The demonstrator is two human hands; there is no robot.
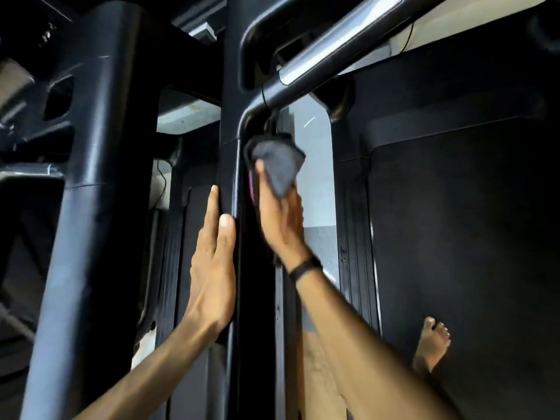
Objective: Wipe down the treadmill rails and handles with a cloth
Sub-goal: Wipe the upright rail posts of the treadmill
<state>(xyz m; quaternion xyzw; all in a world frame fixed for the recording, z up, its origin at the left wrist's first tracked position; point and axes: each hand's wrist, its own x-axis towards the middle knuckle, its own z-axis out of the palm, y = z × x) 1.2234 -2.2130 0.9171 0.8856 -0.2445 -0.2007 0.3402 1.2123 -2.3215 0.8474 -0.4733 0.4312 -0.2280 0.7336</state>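
Note:
A black treadmill upright post point(231, 122) runs through the middle of the view, and a curved black and silver handle rail point(306, 71) branches from it to the upper right. My right hand point(280, 219) grips a dark grey cloth point(277, 163) and presses it against the post's right side, just below the bend of the rail. My left hand point(212, 262) lies flat on the left face of the same post, fingers straight and pointing up, thumb on the post's front edge.
A second thick black upright point(91, 177) stands to the left. The dark treadmill belt point(469, 237) fills the right side, with a ribbed side rail point(357, 247) along it. My bare foot point(433, 344) rests on the belt at lower right.

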